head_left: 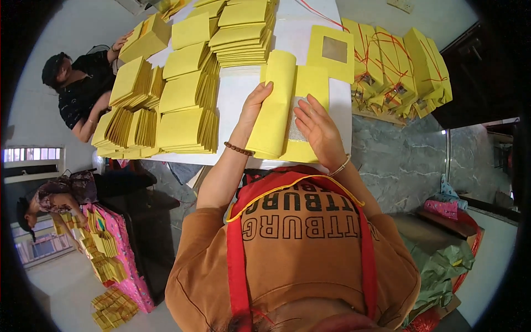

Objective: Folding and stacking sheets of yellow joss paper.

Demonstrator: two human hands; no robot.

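A yellow paper sheet (279, 99) lies at the near edge of the white table, its left part lifted and curled over. My left hand (255, 105) grips that curled part from the left, the thumb on top and the fingers hidden beneath. Right of the curl, a silvery grey patch (294, 131) shows on the sheet's flat part. My right hand (321, 131) is open, fingers stretched out over the patch and the sheet's right side; whether it presses down I cannot tell. Just beyond lies another yellow piece (317, 66) with a grey rectangle on it.
Stacks of folded yellow paper (187, 130) fill the table's left side. Yellow bundles tied with red cord (384, 61) stand to the right. One person (83, 88) touches the stacks at far left; another (63, 191) leans over a pink-covered table (127, 260).
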